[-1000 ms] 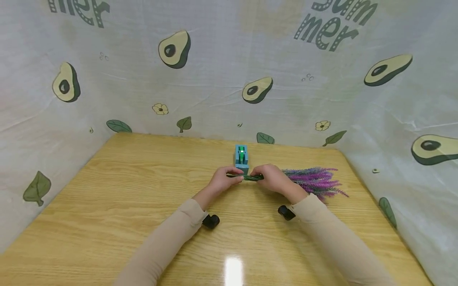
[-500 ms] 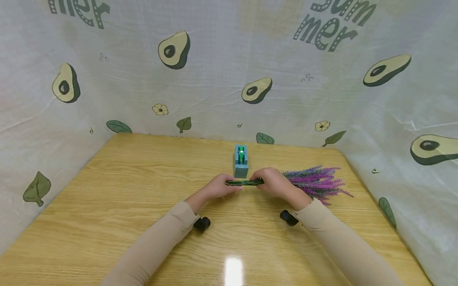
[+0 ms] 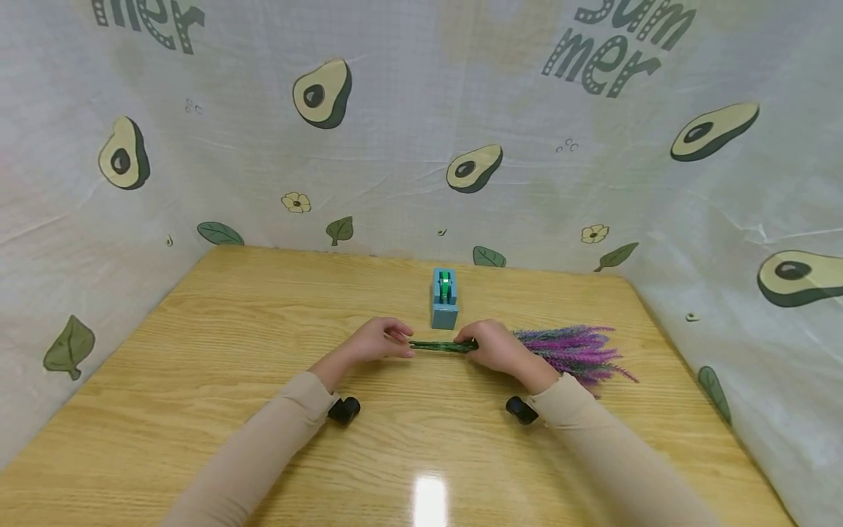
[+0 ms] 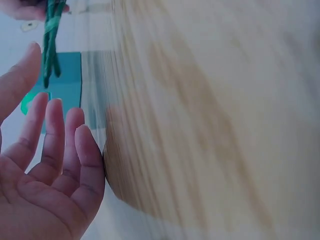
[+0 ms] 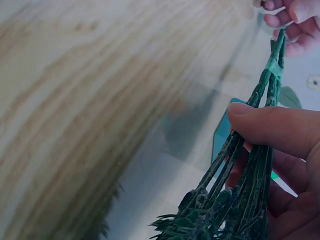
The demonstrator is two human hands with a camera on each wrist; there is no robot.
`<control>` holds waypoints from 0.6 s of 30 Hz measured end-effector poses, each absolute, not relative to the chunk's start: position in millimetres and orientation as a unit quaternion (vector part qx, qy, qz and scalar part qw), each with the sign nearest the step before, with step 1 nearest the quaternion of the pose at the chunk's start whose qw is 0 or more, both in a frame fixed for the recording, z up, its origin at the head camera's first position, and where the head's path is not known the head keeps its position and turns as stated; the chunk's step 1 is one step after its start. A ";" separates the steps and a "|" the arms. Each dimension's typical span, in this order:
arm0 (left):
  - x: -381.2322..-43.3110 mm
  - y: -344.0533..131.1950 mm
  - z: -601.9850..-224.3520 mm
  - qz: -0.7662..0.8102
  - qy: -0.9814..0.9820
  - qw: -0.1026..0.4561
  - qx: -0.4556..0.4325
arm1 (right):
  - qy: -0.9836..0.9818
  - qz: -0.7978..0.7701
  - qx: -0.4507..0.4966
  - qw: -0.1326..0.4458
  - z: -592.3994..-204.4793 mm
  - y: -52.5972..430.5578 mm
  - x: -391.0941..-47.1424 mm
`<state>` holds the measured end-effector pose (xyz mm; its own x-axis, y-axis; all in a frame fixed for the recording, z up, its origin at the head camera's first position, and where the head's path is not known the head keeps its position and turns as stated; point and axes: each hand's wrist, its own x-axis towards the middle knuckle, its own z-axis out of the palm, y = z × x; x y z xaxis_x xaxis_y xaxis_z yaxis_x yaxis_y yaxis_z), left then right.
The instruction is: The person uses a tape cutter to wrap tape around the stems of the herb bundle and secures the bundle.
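A bunch of artificial lavender (image 3: 573,353) with purple heads lies to the right, its green stems (image 3: 435,345) pointing left. My right hand (image 3: 499,350) pinches those stems between thumb and fingers. In the right wrist view, a band of green tape (image 5: 274,68) circles the stems (image 5: 265,90) near their ends. Just off the stem tips is my left hand (image 3: 378,340), holding nothing. In the left wrist view, the fingers of the left hand (image 4: 50,165) are spread and loosely bent, apart from the stems (image 4: 52,45). Behind the stems stands a blue tape dispenser (image 3: 444,316) with a green roll.
The wooden table (image 3: 263,307) runs to a cloth backdrop (image 3: 395,110) printed with avocados and leaves, which encloses the back and sides. Black wrist cameras (image 3: 344,410) hang under both forearms. A light reflection lies near the table's front.
My left hand has let go of the stem ends and moved left. The right hand and the lavender have shifted slightly toward me, away from the tape dispenser.
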<state>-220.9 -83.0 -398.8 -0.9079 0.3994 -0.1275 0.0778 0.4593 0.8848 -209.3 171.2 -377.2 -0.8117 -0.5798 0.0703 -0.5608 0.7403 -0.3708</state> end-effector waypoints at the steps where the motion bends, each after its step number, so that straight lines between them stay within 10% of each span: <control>1: -220.9 -85.0 -399.0 0.500 0.840 0.159 0.137 | 0.933 -0.189 -0.305 0.028 -378.6 170.5 -209.4; 18: -223.5 -118.8 -383.4 0.539 0.825 0.112 0.127 | 0.929 -0.191 -0.316 -0.016 -360.0 181.5 -196.3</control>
<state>-223.5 -118.8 -383.4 -0.9429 0.3295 -0.0483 0.0886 0.3879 0.9174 -196.3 181.5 -360.0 -0.7999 -0.5812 0.1498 -0.5932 0.7277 -0.3443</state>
